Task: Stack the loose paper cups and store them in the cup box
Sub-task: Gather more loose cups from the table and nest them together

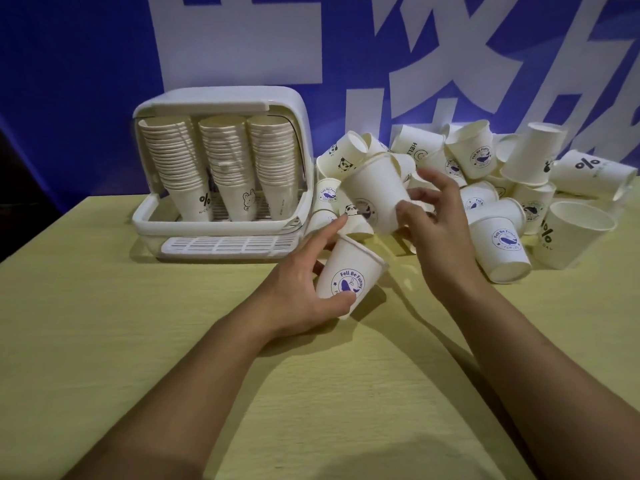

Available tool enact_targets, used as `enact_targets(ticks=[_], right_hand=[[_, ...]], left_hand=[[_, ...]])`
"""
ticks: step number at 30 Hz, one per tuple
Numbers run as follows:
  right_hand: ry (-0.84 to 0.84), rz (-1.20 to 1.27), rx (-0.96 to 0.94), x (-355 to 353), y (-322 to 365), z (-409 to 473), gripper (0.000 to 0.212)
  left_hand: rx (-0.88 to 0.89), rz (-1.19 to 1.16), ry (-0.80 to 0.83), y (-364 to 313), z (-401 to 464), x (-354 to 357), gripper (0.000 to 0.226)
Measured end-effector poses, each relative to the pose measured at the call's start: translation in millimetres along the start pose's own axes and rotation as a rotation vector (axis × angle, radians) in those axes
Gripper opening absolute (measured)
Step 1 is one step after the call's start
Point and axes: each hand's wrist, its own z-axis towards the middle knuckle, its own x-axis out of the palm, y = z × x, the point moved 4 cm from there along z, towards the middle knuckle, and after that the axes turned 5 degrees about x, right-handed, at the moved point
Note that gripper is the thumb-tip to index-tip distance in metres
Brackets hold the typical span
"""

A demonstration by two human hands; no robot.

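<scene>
My left hand [304, 285] grips a white paper cup with a blue whale logo [348, 275], tilted with its mouth up and to the right, just above the table. My right hand [436, 223] pinches the base of a second white cup [375, 192], held bottom-down above the first one. A heap of loose paper cups [502, 188] lies on its sides at the right. The white cup box [221, 174] stands open at the left and holds three tall stacks of cups.
The yellow-green table [138, 341] stretches toward me with bare surface in front of the box. A blue wall with large white characters [242, 39] stands right behind the box and the heap. A slotted white tray [228, 244] sticks out under the box.
</scene>
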Motion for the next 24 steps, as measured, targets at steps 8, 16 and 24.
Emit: enact_targets(ticks=[8, 16, 24], right_hand=[[0.302, -0.122, -0.074, 26.7, -8.6, -10.7, 0.052], [-0.055, -0.539, -0.270, -4.1, -21.8, 15.8, 0.018], [-0.088, -0.783, 0.027, -28.0, -49.6, 39.5, 0.040]], left_hand=[[-0.026, -0.037, -0.090, -0.9, 0.2, -1.3, 0.121], [0.007, -0.032, -0.152, 0.1, 0.5, -6.4, 0.088], [-0.005, -0.033, -0.009, -4.4, -1.2, -0.3, 0.089]])
